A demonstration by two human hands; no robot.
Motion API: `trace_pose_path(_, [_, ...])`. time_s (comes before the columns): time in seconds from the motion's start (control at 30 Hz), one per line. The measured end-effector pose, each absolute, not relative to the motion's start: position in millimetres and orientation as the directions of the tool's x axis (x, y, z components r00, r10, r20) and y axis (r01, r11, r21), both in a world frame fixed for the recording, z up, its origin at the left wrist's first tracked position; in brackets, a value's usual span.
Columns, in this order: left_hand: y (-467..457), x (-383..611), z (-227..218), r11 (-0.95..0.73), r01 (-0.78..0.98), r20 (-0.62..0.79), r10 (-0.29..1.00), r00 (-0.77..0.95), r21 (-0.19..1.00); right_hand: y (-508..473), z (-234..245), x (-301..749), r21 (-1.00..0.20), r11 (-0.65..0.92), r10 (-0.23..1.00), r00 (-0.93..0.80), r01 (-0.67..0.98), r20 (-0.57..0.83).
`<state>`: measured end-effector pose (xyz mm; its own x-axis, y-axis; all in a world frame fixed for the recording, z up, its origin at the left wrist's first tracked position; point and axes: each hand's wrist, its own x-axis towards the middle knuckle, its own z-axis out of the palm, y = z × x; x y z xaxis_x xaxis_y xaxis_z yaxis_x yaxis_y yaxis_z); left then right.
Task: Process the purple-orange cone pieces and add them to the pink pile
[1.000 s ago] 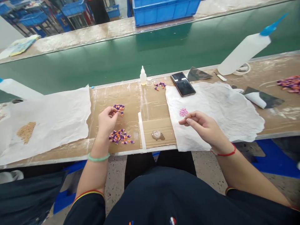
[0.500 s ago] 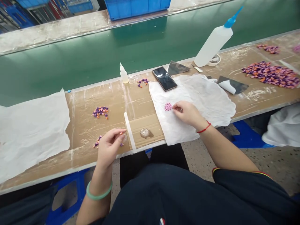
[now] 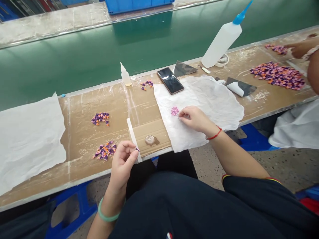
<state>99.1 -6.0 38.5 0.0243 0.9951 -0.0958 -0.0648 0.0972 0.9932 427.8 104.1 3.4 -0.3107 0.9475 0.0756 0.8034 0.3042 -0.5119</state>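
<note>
My left hand (image 3: 123, 162) hovers at the near edge of the cardboard-covered bench, fingers pinched on one small purple piece (image 3: 137, 149). Just left of it lies a near pile of purple and orange pieces (image 3: 104, 150); a second pile (image 3: 100, 118) sits farther back. My right hand (image 3: 193, 118) rests on a crumpled white sheet (image 3: 211, 103), its fingertips pinched together at a small cluster of pink beads (image 3: 174, 111). What those fingertips hold is too small to make out. A small clear round dish (image 3: 150, 139) and a white strip (image 3: 133, 134) lie between my hands.
A black phone (image 3: 170, 80), a small glue bottle (image 3: 125, 75) and a large squeeze bottle with blue nozzle (image 3: 223, 38) stand along the green conveyor belt (image 3: 99, 56). Another person's hand (image 3: 300, 48) works near a big pile of purple-orange pieces (image 3: 277, 73) at right. White paper (image 3: 27, 136) covers the left.
My left hand has left the far pile, pulled back to the bench's near edge and now pinches a purple piece. My right hand has come down onto the pink beads. The view has swung right.
</note>
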Motion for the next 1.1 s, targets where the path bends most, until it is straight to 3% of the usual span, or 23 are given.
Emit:
trace_pose_path(0.4, [-3.9,113.8,46.9,0.139,0.009,-0.139,0.979,0.147,0.99,96.7,5.3,410.6,-0.431,0.457,0.888,-0.426,0.778,0.173])
trace_pose_path(0.57, [13.5,141.3,67.9,0.107,0.117,-0.131,0.968,0.214,0.987,66.0,48.3,375.6,-0.541,0.675,0.727,-0.575,0.501,0.375])
trace_pose_path(0.7, [21.4,154.1,73.7,0.116,0.09,-0.136,0.958,0.254,0.989,50.6,76.8,350.7,-0.52,0.763,0.625,-0.645,0.384,0.44])
trace_pose_path(0.97, [19.1,152.2,76.1,0.126,0.08,-0.143,0.951,0.273,0.989,43.9,85.7,337.2,-0.393,0.817,0.57,-0.698,0.422,0.434])
trace_pose_path(1.1, [19.8,154.8,73.8,0.14,0.056,-0.149,0.963,0.226,0.989,42.5,85.2,333.7,-0.412,0.801,0.594,-0.661,0.434,0.458])
